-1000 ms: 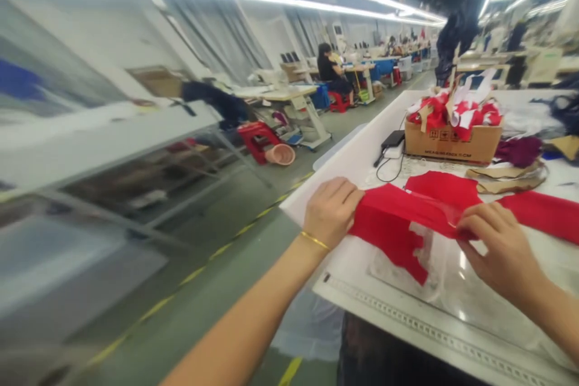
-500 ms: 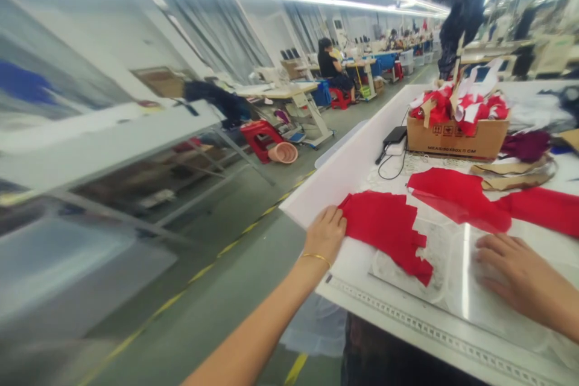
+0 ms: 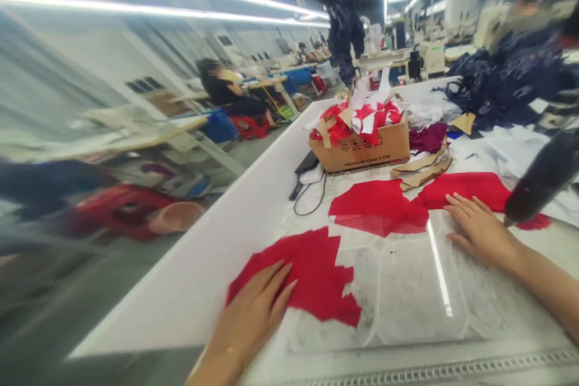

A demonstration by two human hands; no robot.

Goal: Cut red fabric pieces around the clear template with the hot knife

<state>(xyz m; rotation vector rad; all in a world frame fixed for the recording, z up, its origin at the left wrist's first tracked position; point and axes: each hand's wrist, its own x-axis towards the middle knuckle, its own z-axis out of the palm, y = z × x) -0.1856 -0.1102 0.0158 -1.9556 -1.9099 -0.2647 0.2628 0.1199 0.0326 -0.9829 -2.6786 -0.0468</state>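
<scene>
From my remote station, I keep the left hand [image 3: 251,313] open and flat on the jagged red fabric piece [image 3: 303,277], pinning it down (weight, no grip), while the right hand [image 3: 479,232] lies open on the clear plastic sheet [image 3: 407,295].

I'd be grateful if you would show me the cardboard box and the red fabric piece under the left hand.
Cardboard box [image 3: 362,154]: head view, on its front wall.
Red fabric piece [image 3: 314,277]: head view, on its middle.

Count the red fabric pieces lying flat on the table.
3: a jagged piece under the left hand, a middle piece, and a far piece by the right hand. More may be hidden behind the dark blurred object.
</scene>
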